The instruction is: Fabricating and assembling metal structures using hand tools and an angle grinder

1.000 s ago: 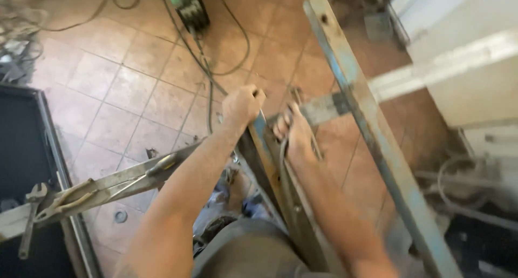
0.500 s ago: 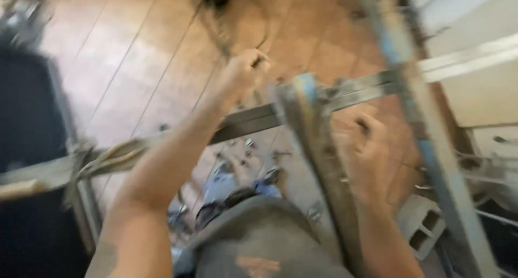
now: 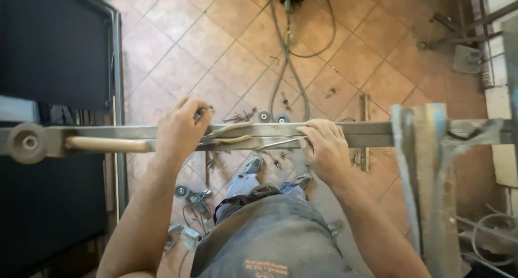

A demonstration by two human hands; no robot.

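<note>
Steel bar now runs level across the middle of the frame, where a second ago it slanted from lower left up toward the right and your view was swinging and blurred. Your left hand is wrapped over it at centre left, fingers curled shut around the bar beside the locking pliers lying along it. Your right hand rests on it at centre right, fingers folded down over the top edge, gripping; earlier it sat lower, on the blue-painted upright. Both hands have shifted onto the one bar, so you look settled on it. Wooden handle sticks out at left. Cables trail over the tiled floor at top.
</note>
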